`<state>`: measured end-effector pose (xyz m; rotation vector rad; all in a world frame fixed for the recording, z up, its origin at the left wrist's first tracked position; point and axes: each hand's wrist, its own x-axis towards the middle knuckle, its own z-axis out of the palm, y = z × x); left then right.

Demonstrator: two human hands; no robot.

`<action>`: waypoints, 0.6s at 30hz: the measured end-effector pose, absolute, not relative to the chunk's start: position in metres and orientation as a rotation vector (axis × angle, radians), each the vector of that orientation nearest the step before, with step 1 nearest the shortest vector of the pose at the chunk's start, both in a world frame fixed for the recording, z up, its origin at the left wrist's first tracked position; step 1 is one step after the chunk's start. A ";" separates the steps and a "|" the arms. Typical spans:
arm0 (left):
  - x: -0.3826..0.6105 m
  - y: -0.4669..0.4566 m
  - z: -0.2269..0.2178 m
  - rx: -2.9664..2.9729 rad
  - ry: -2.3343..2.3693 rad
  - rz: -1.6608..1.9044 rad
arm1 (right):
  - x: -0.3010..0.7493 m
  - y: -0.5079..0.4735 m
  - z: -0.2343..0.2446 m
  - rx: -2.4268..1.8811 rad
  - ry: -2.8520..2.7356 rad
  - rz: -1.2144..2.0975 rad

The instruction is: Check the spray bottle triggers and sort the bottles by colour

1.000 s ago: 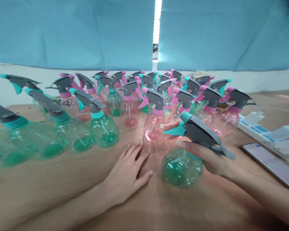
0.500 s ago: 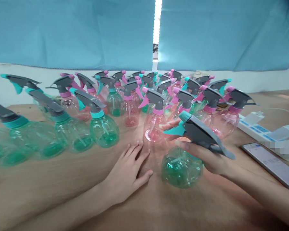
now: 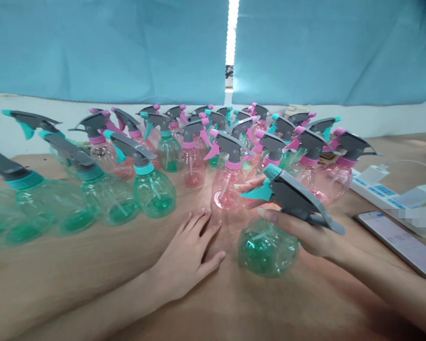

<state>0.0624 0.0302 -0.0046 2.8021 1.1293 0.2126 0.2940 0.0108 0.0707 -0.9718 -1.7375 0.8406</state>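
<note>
My right hand (image 3: 305, 232) is wrapped round the neck of a green spray bottle (image 3: 266, 251), thumb in front and fingers behind. The bottle tilts, its grey head with a teal nozzle and trigger pointing to the left. My left hand (image 3: 190, 255) lies flat on the wooden table (image 3: 128, 279), fingers spread, holding nothing. Just beyond it stands a pink spray bottle (image 3: 229, 189) with a grey head and pink trigger. A green spray bottle (image 3: 154, 192) with a teal collar is to the left of that one.
More green bottles (image 3: 108, 199) stand at the left, and several pink and green ones crowd the back. At the right lie a phone (image 3: 397, 241) and a white power strip (image 3: 379, 189) with plugs in it. A blue curtain (image 3: 110, 52) hangs behind the table.
</note>
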 end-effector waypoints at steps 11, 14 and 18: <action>0.062 0.031 -0.006 2.806 1.136 0.211 | 0.295 0.011 0.069 -0.937 -1.737 0.847; 0.062 0.031 -0.006 2.804 1.137 0.217 | 0.297 0.011 0.069 -0.939 -1.747 0.847; 0.063 0.031 -0.006 2.792 1.134 0.233 | 0.298 0.011 0.068 -0.927 -1.754 0.855</action>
